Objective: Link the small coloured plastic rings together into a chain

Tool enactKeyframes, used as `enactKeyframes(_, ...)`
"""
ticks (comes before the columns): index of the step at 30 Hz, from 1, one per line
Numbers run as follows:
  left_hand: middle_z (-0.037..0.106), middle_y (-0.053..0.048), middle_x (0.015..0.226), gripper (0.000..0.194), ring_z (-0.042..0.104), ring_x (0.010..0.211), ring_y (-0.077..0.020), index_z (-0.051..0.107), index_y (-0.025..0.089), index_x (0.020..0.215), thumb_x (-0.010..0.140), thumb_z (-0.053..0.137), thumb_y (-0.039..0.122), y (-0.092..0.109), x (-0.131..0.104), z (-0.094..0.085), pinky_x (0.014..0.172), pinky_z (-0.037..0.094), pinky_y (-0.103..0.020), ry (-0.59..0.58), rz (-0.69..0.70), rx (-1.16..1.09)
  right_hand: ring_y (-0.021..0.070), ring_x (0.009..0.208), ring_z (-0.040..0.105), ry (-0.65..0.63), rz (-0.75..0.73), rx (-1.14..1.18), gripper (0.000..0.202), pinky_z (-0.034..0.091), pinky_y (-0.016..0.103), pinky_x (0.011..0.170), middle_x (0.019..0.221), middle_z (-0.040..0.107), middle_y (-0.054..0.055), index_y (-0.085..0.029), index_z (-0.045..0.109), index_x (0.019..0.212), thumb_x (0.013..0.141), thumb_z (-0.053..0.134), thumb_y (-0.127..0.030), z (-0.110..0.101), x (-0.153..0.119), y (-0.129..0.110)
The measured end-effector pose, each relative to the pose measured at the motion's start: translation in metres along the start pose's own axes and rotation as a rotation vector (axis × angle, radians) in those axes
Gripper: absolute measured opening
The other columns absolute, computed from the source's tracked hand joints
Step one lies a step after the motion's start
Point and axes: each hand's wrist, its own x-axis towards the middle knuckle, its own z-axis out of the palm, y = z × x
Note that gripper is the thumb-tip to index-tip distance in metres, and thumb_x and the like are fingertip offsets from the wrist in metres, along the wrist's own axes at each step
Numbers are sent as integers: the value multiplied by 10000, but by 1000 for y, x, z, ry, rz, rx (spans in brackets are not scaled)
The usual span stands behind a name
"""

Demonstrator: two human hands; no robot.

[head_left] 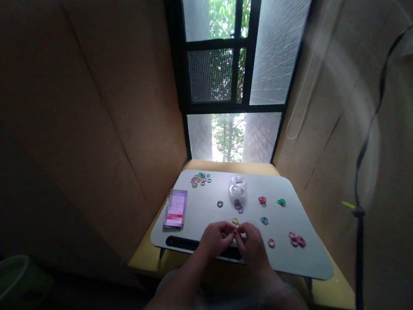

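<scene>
My left hand [216, 237] and my right hand [252, 241] meet over the near part of a white lap table [200, 209], fingertips pinched together. Between them shows a small yellow hair tie [235, 231], mostly covered by the fingers, with a speck of red beside it. Just beyond my fingertips lies another yellow hair tie [235, 221]. Farther off are purple hair ties [238, 206] and a dark ring-shaped one [220, 204]. To the right sit blue ones [264, 221], a single pink-red one [271, 243] and a pink cluster [297, 240].
A clear plastic jar [238, 187] stands near the far edge. Mixed hair ties [200, 179] lie far left, with red [262, 200] and green [281, 202] bunches far right. A phone [176, 209] lies left. A black slot [181, 243] runs along the front. Cable [360, 212] hangs right.
</scene>
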Motion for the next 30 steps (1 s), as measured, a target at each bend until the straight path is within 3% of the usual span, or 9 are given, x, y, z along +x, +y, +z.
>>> enactKeyframes(14, 678, -5, 699, 170, 565, 598, -113, 697, 185, 859, 804, 600, 313, 1, -1, -1, 580, 442, -209, 24, 6, 26, 208, 800, 551, -14, -28, 17, 64, 422, 350, 760, 811, 607, 43, -205, 570, 847, 873, 512, -207, -2, 1, -1)
enactKeyframes(30, 725, -35, 835, 179, 633, 703, -128, 714, 172, 901, 805, 623, 293, -1, -1, 0, 629, 495, -206, 24, 33, -91, 214, 830, 560, -37, -54, -35, 143, 406, 354, 793, 820, 646, 57, -195, 638, 837, 906, 524, -247, -5, 4, -2)
